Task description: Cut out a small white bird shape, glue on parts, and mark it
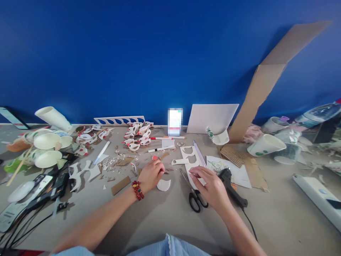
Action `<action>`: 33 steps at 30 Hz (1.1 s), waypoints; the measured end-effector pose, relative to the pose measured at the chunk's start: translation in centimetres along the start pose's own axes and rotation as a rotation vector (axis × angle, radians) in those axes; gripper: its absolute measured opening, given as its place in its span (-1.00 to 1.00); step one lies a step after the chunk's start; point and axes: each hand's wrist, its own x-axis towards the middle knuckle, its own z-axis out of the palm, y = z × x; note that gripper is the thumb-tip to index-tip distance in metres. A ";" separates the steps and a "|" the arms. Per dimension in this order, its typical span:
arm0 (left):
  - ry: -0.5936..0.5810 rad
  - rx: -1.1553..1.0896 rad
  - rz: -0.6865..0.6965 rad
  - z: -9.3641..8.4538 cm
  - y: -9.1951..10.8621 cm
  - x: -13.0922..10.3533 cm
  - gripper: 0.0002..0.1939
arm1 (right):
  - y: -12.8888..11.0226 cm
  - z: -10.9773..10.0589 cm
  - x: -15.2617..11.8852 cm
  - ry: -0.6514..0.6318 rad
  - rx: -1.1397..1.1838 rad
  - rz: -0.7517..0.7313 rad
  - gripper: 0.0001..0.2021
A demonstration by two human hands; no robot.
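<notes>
My left hand (pixel 152 174), with a red beaded bracelet at the wrist, is closed with its fingers curled down; a small red piece (pixel 155 158) shows beside the fingers, and what they hold is hidden. Just below it lies a white rounded cutout (pixel 163 185). My right hand (pixel 211 185) is open, fingers loosely stretched over a white sheet with cut-out holes (pixel 190 158). Black-handled scissors (pixel 195 202) lie under and left of that hand, and a black glue gun (pixel 231 186) lies to its right.
White bird shapes (pixel 135 135) sit in a pile behind scraps. Cups (pixel 48 141) and a power strip (pixel 9 213) with cables are at left. A lit phone (pixel 175 122) stands at the wall. Cardboard (pixel 262 85), a paper cup (pixel 266 145) and a bottle (pixel 319 113) are at right.
</notes>
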 end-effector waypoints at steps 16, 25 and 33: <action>0.228 -0.308 0.162 -2.9 4.7 -3.4 -0.91 | -4.5 3.5 -0.1 0.039 0.287 -0.123 -0.84; -0.077 -1.103 -0.303 -3.2 5.4 -3.4 -0.78 | -3.7 3.2 -0.5 0.114 0.173 -0.430 -0.73; -0.054 -1.101 -0.327 -3.2 5.0 -3.5 -0.81 | -3.2 2.7 -0.7 0.101 0.042 -0.392 -0.72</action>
